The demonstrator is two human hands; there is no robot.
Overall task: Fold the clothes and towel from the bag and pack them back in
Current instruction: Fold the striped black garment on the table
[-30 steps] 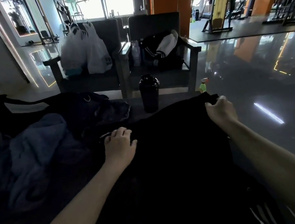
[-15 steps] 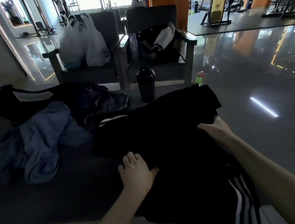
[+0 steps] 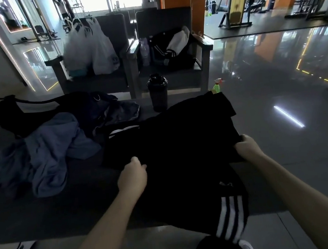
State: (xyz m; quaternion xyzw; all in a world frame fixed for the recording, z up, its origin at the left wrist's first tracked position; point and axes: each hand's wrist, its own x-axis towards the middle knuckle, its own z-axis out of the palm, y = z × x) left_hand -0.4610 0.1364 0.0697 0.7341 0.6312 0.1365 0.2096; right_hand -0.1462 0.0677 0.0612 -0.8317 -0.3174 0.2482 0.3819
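Gripping both sides of the black garment [image 3: 181, 142]: left hand [image 3: 132, 178] curled onto its left edge, right hand [image 3: 245, 148] closed on its right edge, knuckles toward the camera. Fingers of both hands look bunched and pinching cloth, though the fingertips themselves are tucked out of sight under the fabric. The garment lies between and beyond the fingers on the tabletop [image 3: 67, 213], with a striped end [image 3: 230, 217] hanging off the near edge, below the wrists. Judged step: folding this piece, probably carrying the held fold line away or toward the body. To do it well, the two grips should sit level with each other, the cloth pulled taut between the fingers so no slack bunches in the middle, and the hanging striped end brought up onto the tabletop before the fold is pressed flat. Left of the left fingers, well apart, lies a crumpled blue cloth [image 3: 46, 156], not yet folded; beyond it the dark bag [image 3: 41, 111], slumped, opening not readable. A shaker bottle [image 3: 158, 93] stands beyond the far edge of the garment, near enough to catch on a wide sweep. Hard to make out: the garment is near-uniform black in dim light, so seams, layers and how many folds it already has cannot be told; whether the blue cloth is towel or clothing is also unclear.
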